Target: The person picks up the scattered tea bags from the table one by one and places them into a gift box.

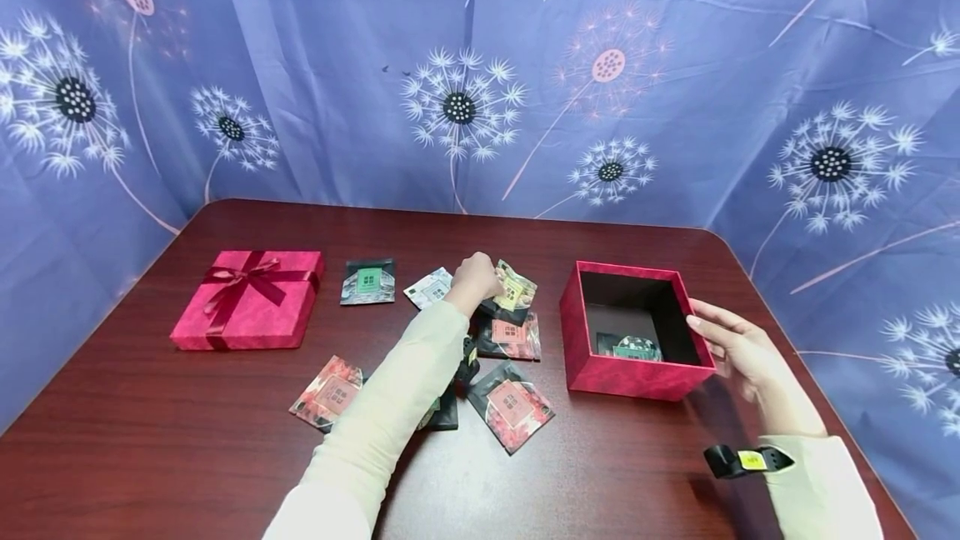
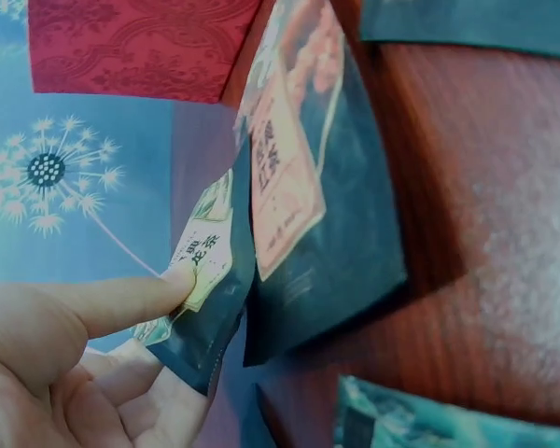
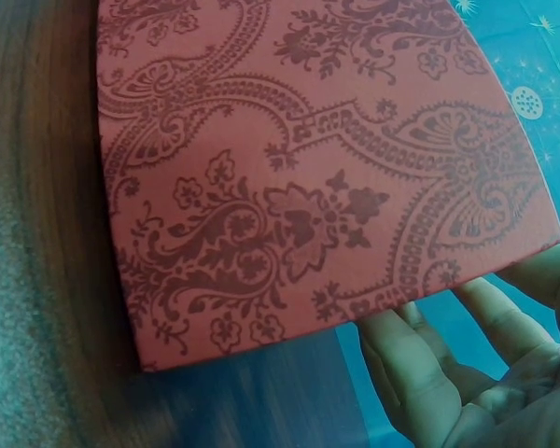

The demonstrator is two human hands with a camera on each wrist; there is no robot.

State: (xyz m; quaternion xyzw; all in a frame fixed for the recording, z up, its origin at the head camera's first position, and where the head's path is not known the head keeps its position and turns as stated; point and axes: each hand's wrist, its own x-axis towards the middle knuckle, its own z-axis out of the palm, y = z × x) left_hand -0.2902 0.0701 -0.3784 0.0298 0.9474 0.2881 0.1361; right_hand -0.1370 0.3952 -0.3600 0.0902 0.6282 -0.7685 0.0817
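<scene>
My left hand [image 1: 475, 280] pinches a yellow-labelled tea sachet [image 2: 205, 252], its thumb across the label in the left wrist view. Right beside it stands a tilted red-labelled tea sachet [image 2: 289, 187]; whether the fingers touch that one I cannot tell. An open red box [image 1: 626, 379] stands at the right, with a green-labelled sachet [image 1: 636, 348] lying inside. My right hand [image 1: 738, 348] holds the box by its right wall, fingertips at the rim. In the right wrist view the patterned box wall [image 3: 261, 205] hides the fingertips.
A red lid with a ribbon bow [image 1: 251, 307] lies at the left. Several more sachets are spread between lid and box: a green-labelled one [image 1: 368, 282], a pale one [image 1: 429, 288], red ones [image 1: 512, 405] nearer the front. A blue dandelion-print curtain [image 1: 360, 107] hangs behind the table.
</scene>
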